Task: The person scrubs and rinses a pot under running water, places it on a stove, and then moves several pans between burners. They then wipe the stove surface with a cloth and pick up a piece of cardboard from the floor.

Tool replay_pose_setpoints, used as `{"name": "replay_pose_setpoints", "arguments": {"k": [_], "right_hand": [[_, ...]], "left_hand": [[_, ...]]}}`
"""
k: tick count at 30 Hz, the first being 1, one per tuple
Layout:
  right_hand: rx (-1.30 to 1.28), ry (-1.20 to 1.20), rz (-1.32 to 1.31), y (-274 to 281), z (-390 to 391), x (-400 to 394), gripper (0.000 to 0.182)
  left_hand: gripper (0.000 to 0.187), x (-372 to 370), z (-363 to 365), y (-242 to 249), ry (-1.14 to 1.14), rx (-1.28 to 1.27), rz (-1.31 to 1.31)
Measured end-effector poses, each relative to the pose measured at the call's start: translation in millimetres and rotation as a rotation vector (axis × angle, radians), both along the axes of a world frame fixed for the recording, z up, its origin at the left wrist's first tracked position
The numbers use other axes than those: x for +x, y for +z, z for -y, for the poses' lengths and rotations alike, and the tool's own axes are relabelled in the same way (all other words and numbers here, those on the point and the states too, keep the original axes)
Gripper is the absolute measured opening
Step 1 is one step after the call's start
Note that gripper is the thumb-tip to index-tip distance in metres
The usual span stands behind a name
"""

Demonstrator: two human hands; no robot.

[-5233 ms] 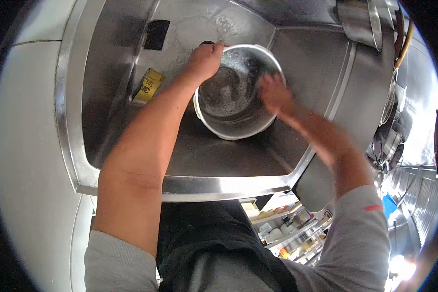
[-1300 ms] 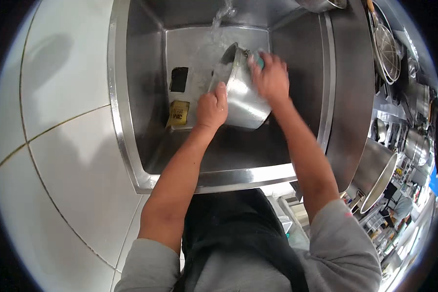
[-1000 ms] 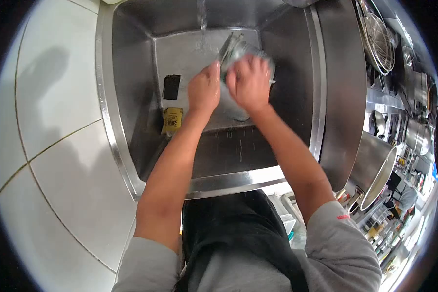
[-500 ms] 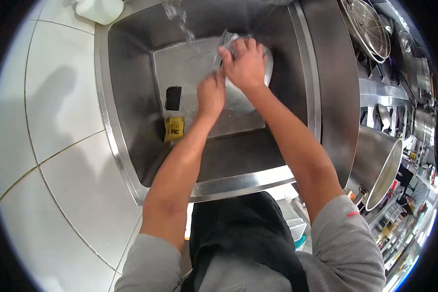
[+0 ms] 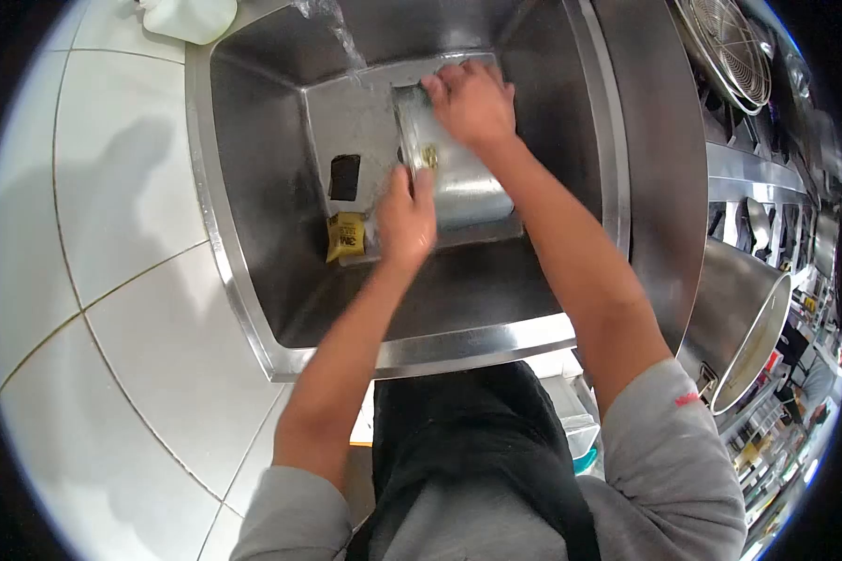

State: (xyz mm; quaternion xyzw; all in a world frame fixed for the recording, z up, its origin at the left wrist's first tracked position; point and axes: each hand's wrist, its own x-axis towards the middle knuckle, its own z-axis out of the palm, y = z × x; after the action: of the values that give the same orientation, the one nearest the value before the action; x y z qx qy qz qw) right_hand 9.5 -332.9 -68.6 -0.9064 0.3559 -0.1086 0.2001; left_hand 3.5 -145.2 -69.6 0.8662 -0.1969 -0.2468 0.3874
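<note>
Pot of silvery cylindrical metal lies tipped near the right edge of the grey steel sink — left hand gripping its rim, right hand over its wall — its grip I cannot tell.

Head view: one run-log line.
pot: tipped sideways in sink | left hand: at rim | right hand: on outer wall | water: running

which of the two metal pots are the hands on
The pot in the sink: left hand at its rim, right hand on its side. The other pot is outside the sink, untouched.
</note>
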Motion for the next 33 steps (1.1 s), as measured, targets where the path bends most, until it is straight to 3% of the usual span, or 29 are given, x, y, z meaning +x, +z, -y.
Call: {"name": "replay_pose_setpoints", "arguments": {"k": [1,3,4,6,7,10,11,13,16,18,19,21,24,28,31,32,33], "right_hand": [[-0.008,-0.019,-0.02,0.1,0.0,6.7,0.041],[-0.03,-0.06,-0.065,1.6,-3.0,22.1,0.042],[0.072,-0.022,-0.063,13.7,-13.9,17.8,0.041],[-0.07,0.015,0.203,12.1,-52.1,-29.5,0.039],[-0.138,0.041,0.339,5.3,-61.9,-45.4,0.039],[-0.217,0.126,0.206,-10.5,-35.9,-88.7,0.041],[-0.158,0.012,0.175,-2.2,-19.8,-84.4,0.041],[0.207,-0.376,0.462,-3.3,17.7,-73.1,0.04],[0.302,-0.226,0.531,37.5,-5.6,-81.5,0.04],[0.135,0.084,0.511,46.1,-58.8,-85.5,0.048],[0.217,0.26,0.404,39.8,-78.5,-86.9,0.05],[0.242,0.147,0.354,-13.4,-83.6,-80.0,0.05],[0.367,-0.27,0.16,-76.3,-52.6,-52.5,0.049],[0.249,0.357,0.316,18.3,-116.8,-45.4,0.039],[0.223,0.317,0.309,-42.5,-87.8,-57.0,0.038],[0.53,-0.042,0.221,-53.9,-68.3,-60.8,0.039],[0.517,-0.094,0.079,-53.7,-54.2,-62.2,0.04]], "left_hand": [[0.047,-24.7,-13.0,-28.3,0.032,-0.057,0.063],[0.052,-30.4,-7.6,-24.0,0.149,0.017,-0.162],[0.053,-25.5,-0.6,-27.1,0.187,-0.108,-0.136],[0.057,-12.8,12.7,-39.6,0.281,-0.345,-0.104],[0.058,-6.2,18.9,-44.2,0.259,-0.325,-0.072],[0.059,25.2,33.3,-42.1,0.197,-0.263,-0.025],[0.06,34.3,39.6,-36.9,0.174,-0.246,-0.062],[0.059,44.7,42.8,-20.5,0.201,-0.216,-0.219],[0.055,70.2,0.9,-18.2,0.399,-0.202,-0.55],[0.054,77.5,-34.7,-32.3,0.536,-0.253,-0.718],[0.055,75.7,-47.6,-28.9,0.581,-0.273,-0.795],[0.057,80.1,-72.5,-43.9,0.616,-0.304,-0.873],[0.061,89.4,-106.6,-79.1,0.604,-0.327,-0.839],[0.06,92.7,-121.2,-100.1,0.684,-0.37,-0.988],[0.057,96.3,-116.2,-91.0,0.792,-0.386,-1.073],[0.057,92.9,-111.8,-87.0,0.847,-0.371,-1.067],[0.057,84.0,-108.2,-83.0,0.901,-0.348,-1.07]]}}
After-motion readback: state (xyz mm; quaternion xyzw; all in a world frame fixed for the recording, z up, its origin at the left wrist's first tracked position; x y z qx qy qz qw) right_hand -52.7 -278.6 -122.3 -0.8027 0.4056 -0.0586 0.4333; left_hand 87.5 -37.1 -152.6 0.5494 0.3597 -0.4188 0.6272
